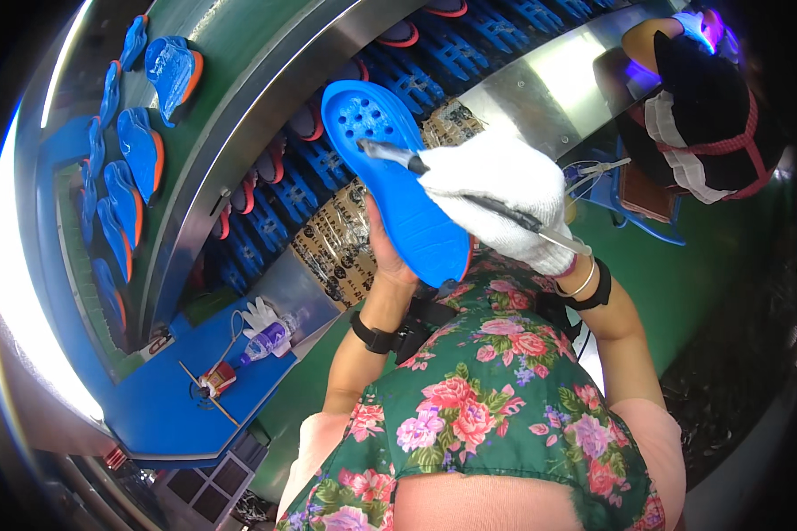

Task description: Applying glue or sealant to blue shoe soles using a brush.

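A blue shoe sole is tilted up in front of me, its inner side with a cluster of round holes facing me. My bare left hand grips it by its left edge; most of the fingers are hidden behind the sole. My right hand, in a white knitted glove, is closed round a thin brush. The dark brush tip rests on the sole just below the holes, and the handle runs back under the glove towards my wrist.
Several blue soles with orange edges lie on a green conveyor belt at left. Dark shoe parts on blue racks line a lower level. A blue table bears a bottle and white gloves. Another person is at upper right.
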